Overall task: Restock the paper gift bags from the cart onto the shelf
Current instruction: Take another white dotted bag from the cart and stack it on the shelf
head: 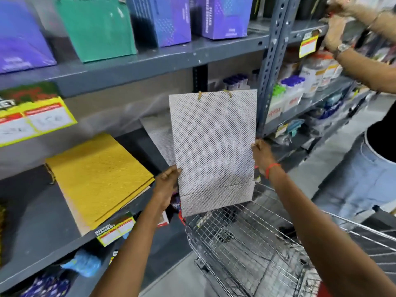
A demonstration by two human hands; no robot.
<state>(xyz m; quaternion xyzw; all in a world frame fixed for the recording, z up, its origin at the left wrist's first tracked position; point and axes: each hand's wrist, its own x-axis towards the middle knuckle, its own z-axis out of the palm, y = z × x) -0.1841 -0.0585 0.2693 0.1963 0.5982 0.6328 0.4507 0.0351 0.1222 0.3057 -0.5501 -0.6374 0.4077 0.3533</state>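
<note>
We hold a white dotted gift bag (214, 146) flat and upright between our two hands, above the front of the wire cart (246, 239) and in front of the grey shelf (132, 61). Our left hand (167, 187) pinches its lower left edge; our right hand (262, 155) grips the right edge slightly higher. A stack of yellow bags (96, 179) lies flat on the shelf board to the left.
</note>
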